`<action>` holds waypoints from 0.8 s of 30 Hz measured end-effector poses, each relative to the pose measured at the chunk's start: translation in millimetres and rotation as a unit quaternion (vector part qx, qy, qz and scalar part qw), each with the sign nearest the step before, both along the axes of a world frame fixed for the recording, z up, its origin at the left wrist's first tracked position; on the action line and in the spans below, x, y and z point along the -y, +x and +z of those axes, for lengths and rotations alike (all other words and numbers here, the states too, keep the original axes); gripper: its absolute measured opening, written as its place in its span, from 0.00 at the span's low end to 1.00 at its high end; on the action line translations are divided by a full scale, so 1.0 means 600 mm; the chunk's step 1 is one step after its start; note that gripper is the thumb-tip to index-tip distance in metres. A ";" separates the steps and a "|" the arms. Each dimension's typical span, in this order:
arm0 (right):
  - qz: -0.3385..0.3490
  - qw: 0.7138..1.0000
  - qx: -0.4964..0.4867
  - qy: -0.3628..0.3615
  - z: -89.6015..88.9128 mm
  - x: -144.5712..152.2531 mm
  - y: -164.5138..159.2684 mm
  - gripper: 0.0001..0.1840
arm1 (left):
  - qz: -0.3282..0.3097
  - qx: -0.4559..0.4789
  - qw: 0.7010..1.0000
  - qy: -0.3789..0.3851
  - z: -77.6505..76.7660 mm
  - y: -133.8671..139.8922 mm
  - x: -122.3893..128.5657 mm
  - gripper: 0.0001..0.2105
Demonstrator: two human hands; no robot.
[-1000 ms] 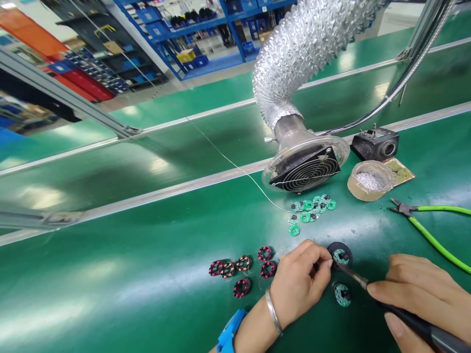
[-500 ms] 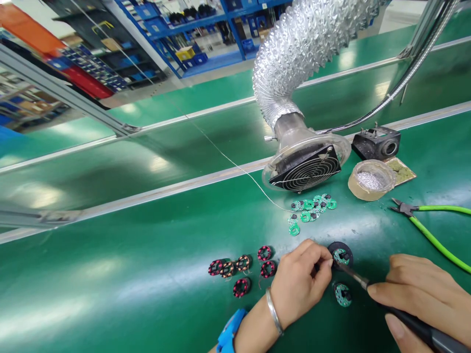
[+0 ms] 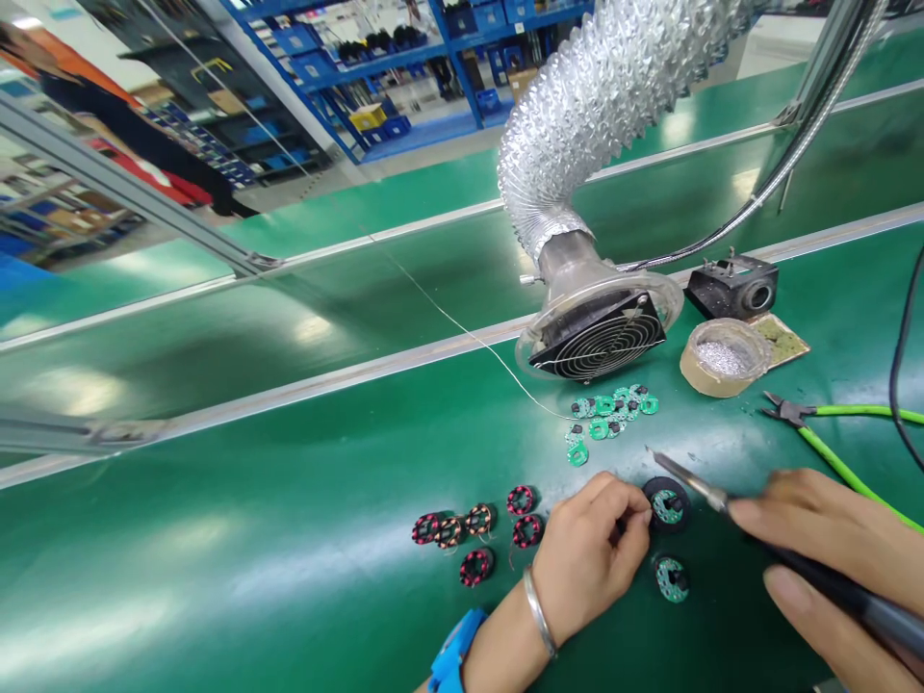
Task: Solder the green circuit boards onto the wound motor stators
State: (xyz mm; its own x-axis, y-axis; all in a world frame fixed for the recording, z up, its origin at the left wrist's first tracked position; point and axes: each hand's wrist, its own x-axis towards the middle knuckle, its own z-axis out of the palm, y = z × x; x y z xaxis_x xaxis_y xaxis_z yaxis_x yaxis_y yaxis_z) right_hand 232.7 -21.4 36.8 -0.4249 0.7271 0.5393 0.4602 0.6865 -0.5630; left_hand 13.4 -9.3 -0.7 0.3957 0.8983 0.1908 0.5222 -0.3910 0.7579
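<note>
2-handed soldering, apparently: gripping soldering iron (image 3: 713,498) in right hand (image 3: 837,525), clear of round circuit board (image 3: 660,507), pinching, cannot tell what, beside it with left hand (image 3: 592,539), next needing steady aim.

Green tabletop (image 3: 324,597): brightly lit; whitish glare, lower left
Foil duct (image 3: 577,125): sharp glints
Right hand (image 3: 830,539): slightly blurred
Blue shelving (image 3: 462,58): soft

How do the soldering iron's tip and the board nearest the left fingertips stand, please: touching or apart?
Apart: the head view shows green bench between the tip and the board.
</note>
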 end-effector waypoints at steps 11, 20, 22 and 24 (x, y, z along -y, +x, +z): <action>0.117 0.992 0.018 -0.044 -0.060 -0.058 -0.036 0.20 | -0.016 -0.044 0.997 0.053 -0.008 -0.001 0.014 0.06; 0.107 0.991 -0.041 -0.067 -0.067 -0.058 -0.032 0.14 | 0.054 0.066 0.993 -0.079 0.004 0.020 0.015 0.04; 0.111 0.992 -0.043 -0.051 -0.069 -0.060 -0.031 0.14 | 0.092 0.093 0.977 -0.171 0.005 0.024 0.011 0.05; 0.123 0.991 -0.039 -0.033 -0.070 -0.063 -0.030 0.15 | 0.103 0.128 0.947 -0.274 0.006 0.026 0.007 0.07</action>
State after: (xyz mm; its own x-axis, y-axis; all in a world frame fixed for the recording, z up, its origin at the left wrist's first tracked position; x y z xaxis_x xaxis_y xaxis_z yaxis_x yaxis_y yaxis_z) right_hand 214.5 16.2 -5.1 -0.5520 0.6416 0.5326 0.2371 0.7331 -0.6374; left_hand 29.1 -13.7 2.6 0.2052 0.9433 -0.2608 0.3154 0.1886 0.9300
